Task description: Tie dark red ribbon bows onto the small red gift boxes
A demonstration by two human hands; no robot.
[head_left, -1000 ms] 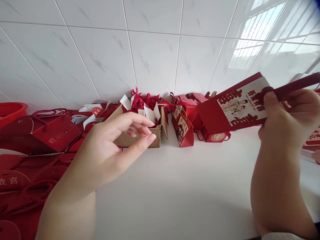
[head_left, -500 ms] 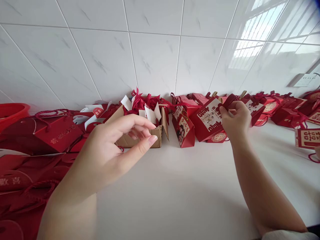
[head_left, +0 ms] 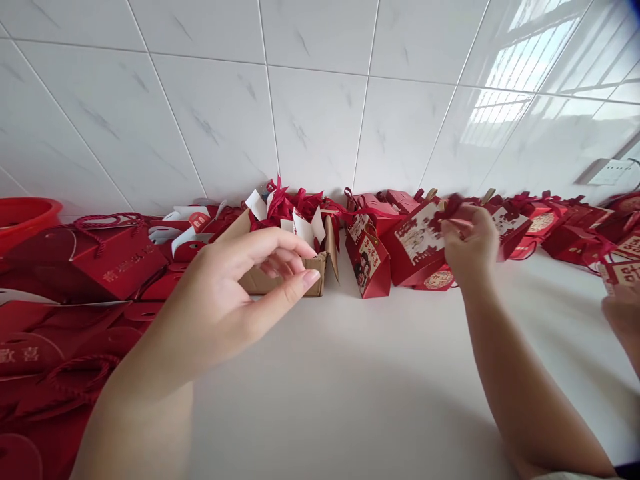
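My left hand (head_left: 260,290) hovers over the table in front of a cardboard box (head_left: 313,283). Its fingers are curled loosely, with the thumb apart from them and nothing between. Further right, my right hand (head_left: 473,243) pinches the dark red ribbon at the top of a red gift box (head_left: 420,237). That gift box bears a white label with a drawn couple and hangs tilted among the other boxes along the wall. A second red gift box (head_left: 367,263), with a picture label, stands on the table between my hands. The cardboard box holds red ribbons and white-lined pieces.
Red boxes (head_left: 125,263) with rope handles are piled at the left, beside a red plastic basin (head_left: 30,217). More red gift boxes (head_left: 575,227) line the tiled wall (head_left: 320,127). At the right edge another person's hand (head_left: 623,317) holds a red-and-cream printed item (head_left: 623,273).
The view has shifted slightly. My right hand stays on the gift box's ribbon, blurred by a small motion. The other person's hand has come further into view at the right.
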